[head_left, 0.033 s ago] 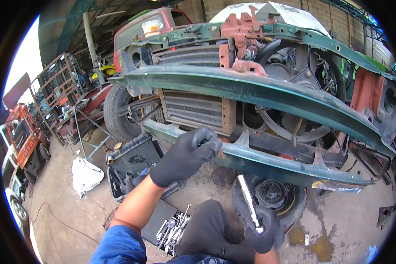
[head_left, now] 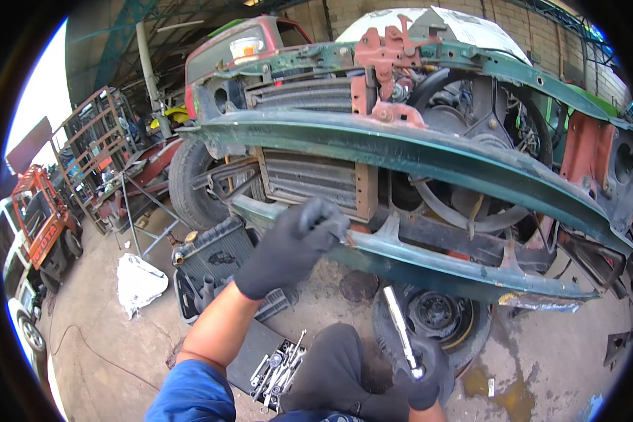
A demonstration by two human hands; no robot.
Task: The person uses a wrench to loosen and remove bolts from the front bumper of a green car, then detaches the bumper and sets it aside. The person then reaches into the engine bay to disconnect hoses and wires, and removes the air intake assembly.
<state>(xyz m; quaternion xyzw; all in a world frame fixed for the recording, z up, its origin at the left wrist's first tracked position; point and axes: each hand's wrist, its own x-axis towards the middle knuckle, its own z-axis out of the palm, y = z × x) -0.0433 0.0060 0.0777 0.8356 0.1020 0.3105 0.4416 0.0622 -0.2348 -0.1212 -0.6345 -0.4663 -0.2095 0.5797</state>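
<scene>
My left hand [head_left: 288, 246], in a black glove, is raised before the lower green crossmember [head_left: 429, 257] of a stripped vehicle front. Its fingers are curled together; whatever they may pinch is hidden. Low on the right, my gloved right hand [head_left: 427, 376] grips a chrome ratchet [head_left: 402, 327] at its round head, the long handle pointing up and away. Behind the ratchet a wheel with its tyre [head_left: 436, 313] lies on the floor. Above both hands runs a wide green bumper beam [head_left: 373, 144].
Several wrenches and sockets [head_left: 278, 373] lie on a dark mat by my knee. Left of my forearm are a removed radiator [head_left: 214, 257] and a white bag [head_left: 139, 281]. A metal stand [head_left: 148, 211] and an orange forklift [head_left: 46, 225] are farther left. Liquid stains [head_left: 510, 390] mark the floor.
My left hand has shifted slightly left in the picture. The right hand still grips the ratchet, and the whole view has moved a little.
</scene>
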